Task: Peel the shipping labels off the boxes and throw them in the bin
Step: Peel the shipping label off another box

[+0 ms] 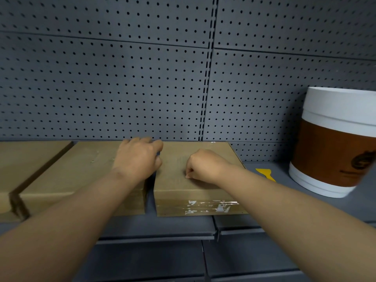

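Three flat cardboard boxes lie side by side on a grey shelf. The right box (205,198) has torn white label scraps under clear tape (211,206) on its front face. My left hand (138,159) rests on the gap between the middle box (81,171) and the right box, fingers curled over the right box's left edge. My right hand (203,165) sits on top of the right box with fingers curled, thumb and fingertip pressed to the cardboard as if pinching something small; what it pinches is not visible.
A large white bin with a brown band (333,143), shaped like a coffee cup, stands at the right on the shelf. A yellow plastic scraper (265,173) lies between it and the right box. A third box (28,157) sits far left. Grey pegboard (142,78) behind.
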